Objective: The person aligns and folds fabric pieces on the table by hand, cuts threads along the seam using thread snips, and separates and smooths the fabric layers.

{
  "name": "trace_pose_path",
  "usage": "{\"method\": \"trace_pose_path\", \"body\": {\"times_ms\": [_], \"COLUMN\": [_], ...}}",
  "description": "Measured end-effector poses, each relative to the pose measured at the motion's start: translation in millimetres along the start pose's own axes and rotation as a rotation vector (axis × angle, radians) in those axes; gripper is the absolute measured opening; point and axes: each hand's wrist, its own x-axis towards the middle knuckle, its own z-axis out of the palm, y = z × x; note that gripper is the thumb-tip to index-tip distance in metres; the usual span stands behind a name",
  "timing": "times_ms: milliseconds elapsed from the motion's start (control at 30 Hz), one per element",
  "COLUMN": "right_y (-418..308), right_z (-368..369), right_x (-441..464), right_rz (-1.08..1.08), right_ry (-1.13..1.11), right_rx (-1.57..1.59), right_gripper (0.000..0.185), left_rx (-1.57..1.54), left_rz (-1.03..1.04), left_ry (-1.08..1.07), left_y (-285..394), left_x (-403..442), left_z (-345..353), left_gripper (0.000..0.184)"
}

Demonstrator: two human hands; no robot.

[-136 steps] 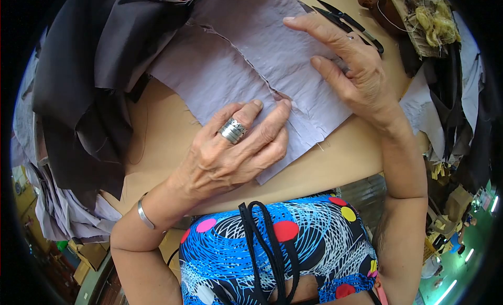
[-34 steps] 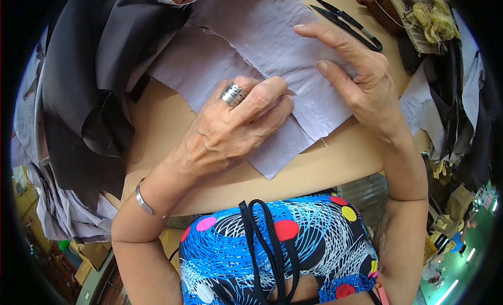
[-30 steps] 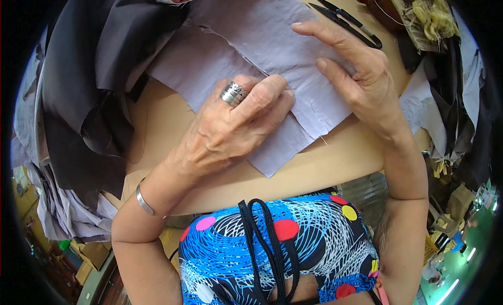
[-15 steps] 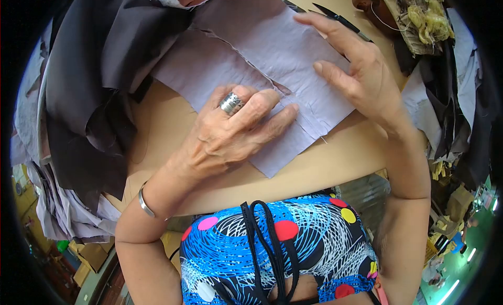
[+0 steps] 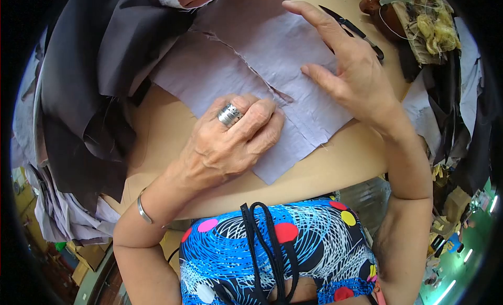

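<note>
A pale lilac-grey piece of fabric [image 5: 298, 58] lies on the tan work surface, with a frayed seam running diagonally down it. Part of the seam gapes near its middle. My left hand [image 5: 236, 129], wearing a wide silver ring, rests on the fabric just left of that gap. Its fingers are curled in and closed; the fingertips, and anything between them, are hidden. Over the fabric's right side is my right hand [image 5: 348, 69], thumb and index finger spread well apart, holding nothing.
Dark brown fabric [image 5: 78, 95] is heaped at the left. Beyond my right hand lies a black pointed cutting tool [image 5: 356, 31], partly covered. Yellowish thread waste [image 5: 437, 32] sits at the top right, above more hanging fabric pieces [image 5: 450, 106]. The tan work surface [image 5: 340, 153] has a curved near edge.
My left hand's fingers have curled in more tightly and drawn back slightly from the seam. My right hand has shifted a little up and left, still open. The fabric has barely moved.
</note>
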Motion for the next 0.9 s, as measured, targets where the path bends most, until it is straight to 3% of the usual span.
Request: {"method": "trace_pose_path", "body": {"times_ms": [267, 500, 700, 800, 900], "right_y": [-1.5, -0.6, 1.4, -6.2, -2.8], "right_z": [-12.3, -3.7, 0.8, -3.2, -2.4], "right_x": [4.8, 5.1, 4.4, 5.1, 5.5], "right_rz": [-0.188, -0.138, -0.103, -0.012, -0.052], "right_ry": [-0.145, -0.128, -0.139, -0.181, -0.176], "right_rx": [0.0, 0.063, 0.096, 0.118, 0.089], "right_gripper": [0.077, 0.078, 0.082, 0.082, 0.081], "left_rx": [-0.034, 0.019, 0.027, 0.076, 0.133], "left_rz": [-0.058, -0.027, -0.119, -0.133, -0.131], "left_ry": [0.057, 0.08, -0.084, -0.097, -0.084], "left_y": [0.7, 0.0, 7.4, 10.0, 11.5], "left_x": [0.2, -2.1, 1.9, 3.7, 5.2], "left_z": [1.5, 2.0, -8.3, -7.0, -8.0], "left_gripper": [0.034, 0.035, 0.046, 0.048, 0.049]}}
